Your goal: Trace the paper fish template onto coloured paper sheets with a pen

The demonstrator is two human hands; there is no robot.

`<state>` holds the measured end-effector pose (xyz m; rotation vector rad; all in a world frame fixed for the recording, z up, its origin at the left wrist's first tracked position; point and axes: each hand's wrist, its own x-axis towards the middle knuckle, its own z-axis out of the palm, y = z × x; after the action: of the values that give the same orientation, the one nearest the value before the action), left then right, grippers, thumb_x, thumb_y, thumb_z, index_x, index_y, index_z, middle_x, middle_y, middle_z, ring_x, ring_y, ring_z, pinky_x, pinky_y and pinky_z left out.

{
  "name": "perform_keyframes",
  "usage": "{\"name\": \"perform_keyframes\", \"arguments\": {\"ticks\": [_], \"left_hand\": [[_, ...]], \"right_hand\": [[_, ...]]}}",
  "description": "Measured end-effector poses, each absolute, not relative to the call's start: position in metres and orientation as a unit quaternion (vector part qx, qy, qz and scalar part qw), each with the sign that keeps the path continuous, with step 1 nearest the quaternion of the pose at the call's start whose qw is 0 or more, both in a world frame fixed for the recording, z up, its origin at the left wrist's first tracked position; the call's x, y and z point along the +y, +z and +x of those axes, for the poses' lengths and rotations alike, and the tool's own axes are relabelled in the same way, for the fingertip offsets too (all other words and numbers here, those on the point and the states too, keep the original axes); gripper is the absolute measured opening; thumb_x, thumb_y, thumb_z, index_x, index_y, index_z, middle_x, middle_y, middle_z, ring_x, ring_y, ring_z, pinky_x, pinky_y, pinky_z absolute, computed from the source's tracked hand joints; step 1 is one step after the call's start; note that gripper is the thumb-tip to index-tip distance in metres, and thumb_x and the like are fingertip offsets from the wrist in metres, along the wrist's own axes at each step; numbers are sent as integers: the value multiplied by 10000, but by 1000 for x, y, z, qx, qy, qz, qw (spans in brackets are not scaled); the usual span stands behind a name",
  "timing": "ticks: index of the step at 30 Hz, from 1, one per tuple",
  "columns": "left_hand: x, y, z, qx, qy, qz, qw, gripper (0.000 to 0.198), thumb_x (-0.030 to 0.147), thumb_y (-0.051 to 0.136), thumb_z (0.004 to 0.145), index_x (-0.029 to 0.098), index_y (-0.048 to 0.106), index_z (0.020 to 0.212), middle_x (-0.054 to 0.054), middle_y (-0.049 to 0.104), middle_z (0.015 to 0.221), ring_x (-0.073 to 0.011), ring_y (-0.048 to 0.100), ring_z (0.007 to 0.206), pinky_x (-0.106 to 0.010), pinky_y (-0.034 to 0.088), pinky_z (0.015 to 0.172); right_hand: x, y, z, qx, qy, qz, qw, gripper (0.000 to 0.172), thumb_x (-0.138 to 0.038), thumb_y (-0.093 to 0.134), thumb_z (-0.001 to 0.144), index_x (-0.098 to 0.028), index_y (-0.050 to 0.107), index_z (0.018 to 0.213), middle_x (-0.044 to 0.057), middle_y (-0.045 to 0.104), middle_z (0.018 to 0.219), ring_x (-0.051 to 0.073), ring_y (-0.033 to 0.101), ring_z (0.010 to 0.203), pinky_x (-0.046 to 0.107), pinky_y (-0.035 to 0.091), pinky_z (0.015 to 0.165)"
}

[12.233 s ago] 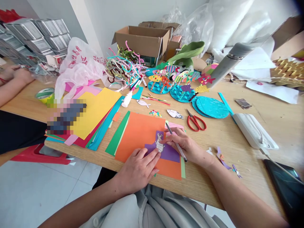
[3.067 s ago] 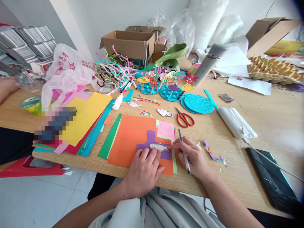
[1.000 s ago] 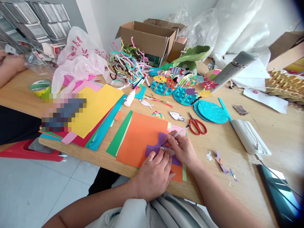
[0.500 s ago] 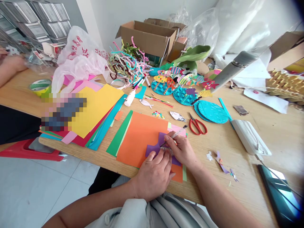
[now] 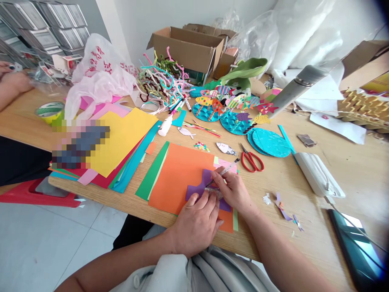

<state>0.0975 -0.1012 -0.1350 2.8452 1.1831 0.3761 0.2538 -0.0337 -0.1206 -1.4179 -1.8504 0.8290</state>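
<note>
My left hand [image 5: 197,221] lies flat with its fingers stretched over a piece of purple paper [image 5: 196,192], pressing it down. Pinched in my right hand [image 5: 234,190] is a slim white pen [image 5: 228,167] with a dark end. Its tip points down at the purple paper, close to a pale cut-out [image 5: 216,193] partly hidden under my left fingertips. Beneath the purple piece is a larger orange sheet [image 5: 179,172], with green paper [image 5: 152,174] showing at its left. Red-handled scissors [image 5: 251,160] rest beyond my right hand, beside a paper fish [image 5: 225,148].
A stack of coloured paper [image 5: 127,134] lies to the left. Pipe cleaners [image 5: 161,83], a glue bottle [image 5: 165,125] and blue discs with paper fish [image 5: 235,123] are farther back. A power strip [image 5: 319,174] and a phone [image 5: 349,239] sit right. Another person's hand [image 5: 15,81] is far left.
The whole view has shifted very slightly. Both hands, the pen and the papers stay in nearly the same places.
</note>
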Motion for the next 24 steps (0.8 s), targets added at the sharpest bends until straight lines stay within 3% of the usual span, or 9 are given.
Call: {"name": "perform_keyframes", "arguments": {"ticks": [10,24], "left_hand": [[-102,-136,98,384,118,916,14,481,385,308,989,110,460,1354,-111,480,1405,-234,390,1295,-386,309,993],[-102,-139,100,390,142,910,23,453,368,321,991,118,480,1333,-92,510,1382,-222,406,1284,-390,310,1000]], "right_hand": [[-33,-122,258,-710,306,-546,323,327,-409,419,944,-195,520,717,7,573,637,119,510,574,253,409,571],[-30,-116,265,-718,317,-550,285,406,-457,400,936,-192,475,638,-4,492,600,106,392,535,261,330,505]]}}
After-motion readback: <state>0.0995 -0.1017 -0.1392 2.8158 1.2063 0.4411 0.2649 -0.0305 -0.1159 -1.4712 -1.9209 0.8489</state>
